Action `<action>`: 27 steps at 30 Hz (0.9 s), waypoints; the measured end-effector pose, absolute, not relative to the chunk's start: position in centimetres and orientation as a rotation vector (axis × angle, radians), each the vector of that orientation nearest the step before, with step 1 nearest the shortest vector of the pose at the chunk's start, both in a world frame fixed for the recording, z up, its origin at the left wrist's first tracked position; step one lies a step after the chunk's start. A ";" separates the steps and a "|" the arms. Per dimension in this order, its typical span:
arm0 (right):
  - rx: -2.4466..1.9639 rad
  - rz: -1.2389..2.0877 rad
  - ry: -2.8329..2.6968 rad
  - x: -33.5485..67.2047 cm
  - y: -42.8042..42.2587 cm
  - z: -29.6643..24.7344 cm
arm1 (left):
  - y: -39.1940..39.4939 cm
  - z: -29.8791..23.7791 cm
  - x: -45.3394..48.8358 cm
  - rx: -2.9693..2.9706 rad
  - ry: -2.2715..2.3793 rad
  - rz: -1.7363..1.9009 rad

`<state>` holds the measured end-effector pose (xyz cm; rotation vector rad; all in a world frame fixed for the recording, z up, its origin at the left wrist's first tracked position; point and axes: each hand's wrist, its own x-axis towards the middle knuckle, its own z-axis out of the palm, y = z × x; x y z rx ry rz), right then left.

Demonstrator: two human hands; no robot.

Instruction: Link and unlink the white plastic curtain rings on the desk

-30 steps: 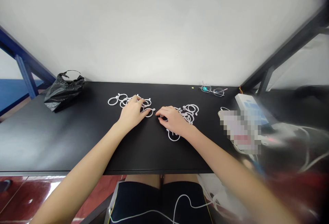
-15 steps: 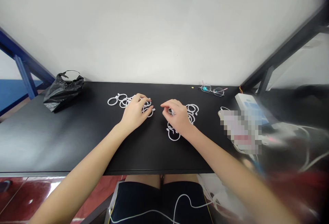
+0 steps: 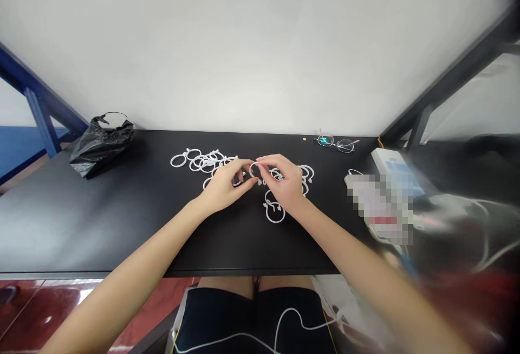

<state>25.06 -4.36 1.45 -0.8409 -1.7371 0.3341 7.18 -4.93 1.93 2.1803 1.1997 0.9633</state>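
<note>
— What do we have before us, biggest first?

— The black tabletop (image 3: 101,218), which runs the whole width of our view against a pale wall. At its far left corner sits a crumpled black plastic bag (image 3: 101,145), well apart from everything else. Near the right end lies a white box (image 3: 390,162) with blue on top, and white cables (image 3: 483,235) trail beside it.

— And our hands?

— Both reach over the middle of the tabletop. Our left hand (image 3: 225,186) comes in from the left and our right hand (image 3: 286,183) from the right. Their fingertips meet between the two heaps.

— Which heaps?

— The left heap of rings (image 3: 199,160) spreads just beyond our left hand, white loops lying flat and overlapping. The right heap of rings (image 3: 306,172) lies partly under our right hand, so we see only its far side. A pair of glasses (image 3: 336,142) rests near the far edge, to the right of both heaps. A loose ring (image 3: 275,213) lies flat just beside our right wrist.

— Where is the one we are handling?

— The white ring (image 3: 254,169) is lifted off the tabletop, between the heaps and between our hands. Our right grip pinches its upper side with thumb and forefinger. Our left grip is clenched on its near side with the fingertips. We cannot tell whether the ring itself is snapped closed; it is too small.
</note>
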 end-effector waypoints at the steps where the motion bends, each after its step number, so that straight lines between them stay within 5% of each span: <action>1: -0.846 0.348 -1.740 25.0 -4.4 1.4 | -4.9 2.0 7.2 2.124 1.182 0.964; 13: -0.845 0.382 -1.794 24.6 -4.7 1.4 | -3.7 2.5 6.4 1.070 0.976 1.016; 27: -0.752 0.266 -1.901 24.5 -4.9 1.2 | -3.2 2.5 5.8 0.943 0.838 1.012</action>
